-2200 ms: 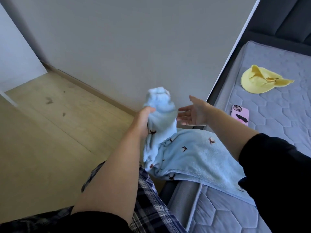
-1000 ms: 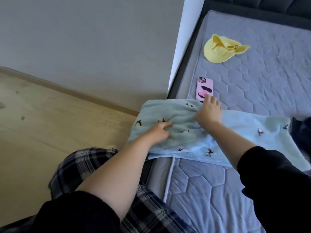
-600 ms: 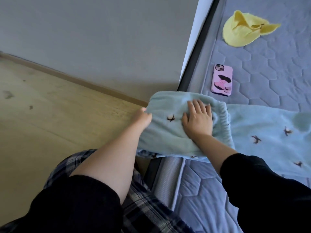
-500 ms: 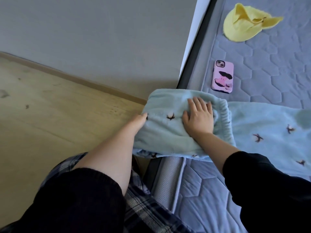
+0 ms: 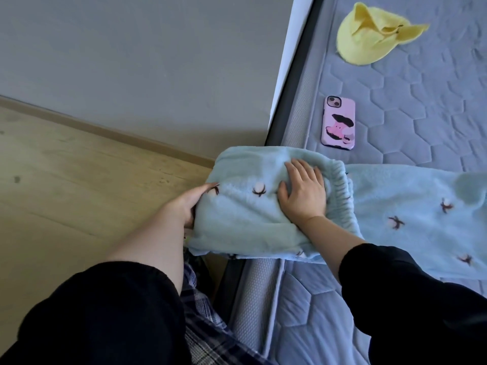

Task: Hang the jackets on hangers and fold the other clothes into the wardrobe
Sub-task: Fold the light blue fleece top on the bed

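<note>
Blue fleece garment (image 5: pixel 237 214) folded at the left edge of the mattress (image 5: pixel 427 119)

The doubled-over end of the garment is laid across the mattress's left edge and partly overhangs it, while the unfolded remainder is spread further in over the mattress. The fold is pressed flat by the right hand (image 5: pixel 303 197), its fingers straight and close together, probably so that the thick fleece is kept from springing open. The fold's outer edge is pinched by the left hand (image 5: pixel 188 204), thumb on top and fingers tucked out of sight beneath, apparently to square it off. A pink phone (image 5: pixel 338 122) and a yellow garment (image 5: pixel 369 35) are left lying on the mattress beyond the fold, well apart from it. No wardrobe, hanger or other container is shown, so nothing can be said of their contents.
</note>
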